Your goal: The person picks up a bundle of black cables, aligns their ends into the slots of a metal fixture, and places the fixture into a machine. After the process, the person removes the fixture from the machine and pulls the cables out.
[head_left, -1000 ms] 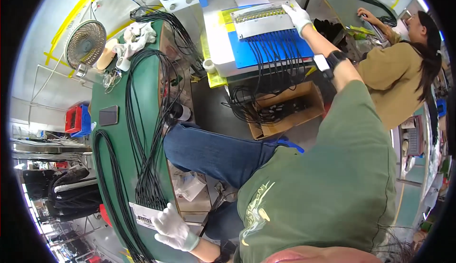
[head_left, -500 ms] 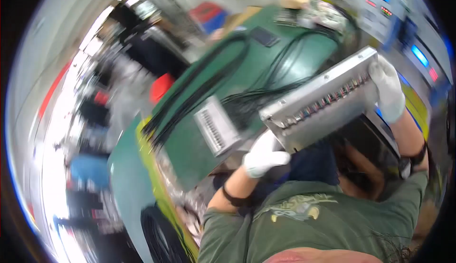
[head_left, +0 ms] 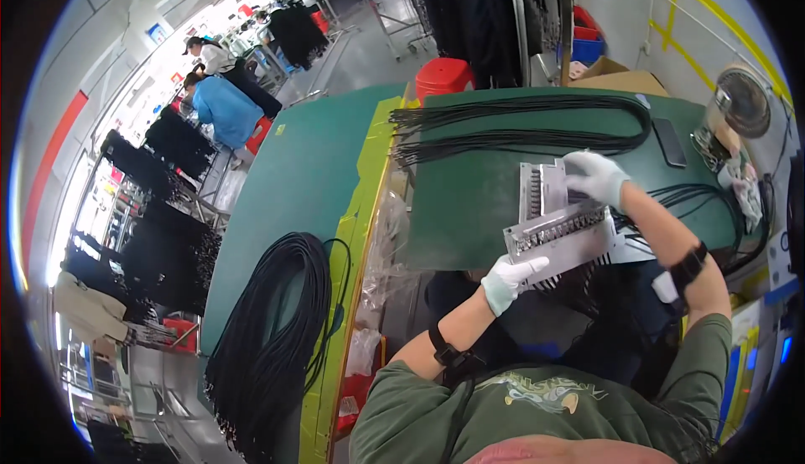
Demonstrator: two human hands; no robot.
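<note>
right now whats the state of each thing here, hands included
left hand: gloved, gripping the near end of the grey port panel
right hand: gloved, resting on a second grey panel
grey port panel: held up off the table, tilted
second grey panel: lying on the green table
long black cables: laid out in a loop
black cable bundle: coiled, draped over the table edge
desk fan: upright

White gloves, olive-green shirt, black wristbands
</note>
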